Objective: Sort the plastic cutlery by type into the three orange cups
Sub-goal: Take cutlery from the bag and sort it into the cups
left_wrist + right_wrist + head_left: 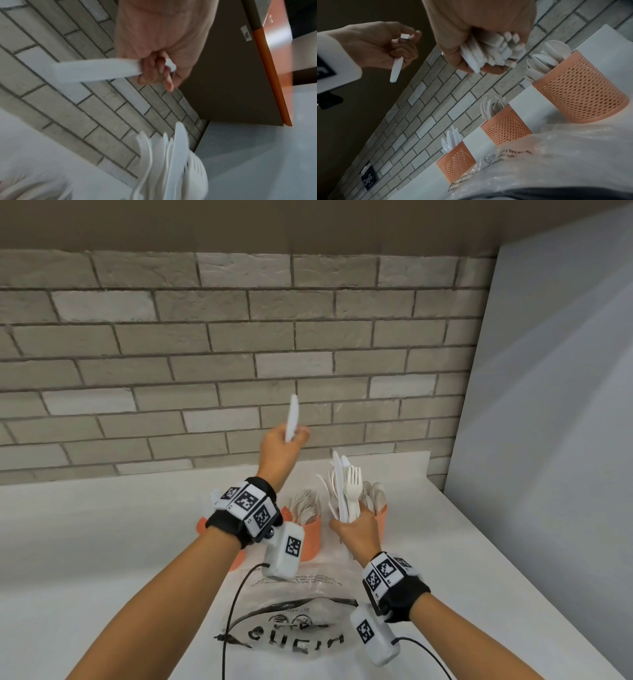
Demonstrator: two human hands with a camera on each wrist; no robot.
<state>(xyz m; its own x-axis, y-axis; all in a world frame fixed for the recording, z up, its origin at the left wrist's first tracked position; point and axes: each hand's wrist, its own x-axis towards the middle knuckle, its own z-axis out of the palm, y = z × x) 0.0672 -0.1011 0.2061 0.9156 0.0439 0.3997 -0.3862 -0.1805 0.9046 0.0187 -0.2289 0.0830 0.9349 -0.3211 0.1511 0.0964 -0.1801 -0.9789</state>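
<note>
Head view: you stand at the white table (102, 542) with both hands raised over the cups.
Landmark: the middle cup (506, 123), one of three orange mesh cups standing in a row along the brick wall (205, 354).
Left hand (279, 451): your fingers pinch a single white knife (293, 419) by its handle, blade up, held above and to the left of the middle cup.
Right hand (358, 530): curled tight round a mixed bundle (344, 491) of knives and forks, held above and just right of the middle cup.
Middle cup contents: forks.
Cup to its left (456, 163): knives.
Cup to its right (580, 93): spoons.
Plastic bag (291, 621): lies flat on the table, nearer you than the middle cup.
Step in hand: by my reading, one knife pulled from the bundle and not yet dropped.
Next move calls for: carrying the knife left of the middle cup, lowering it handle first into the knife cup, then returning to the bundle for another piece.
Progress: partway; the bundle is unsorted.
</note>
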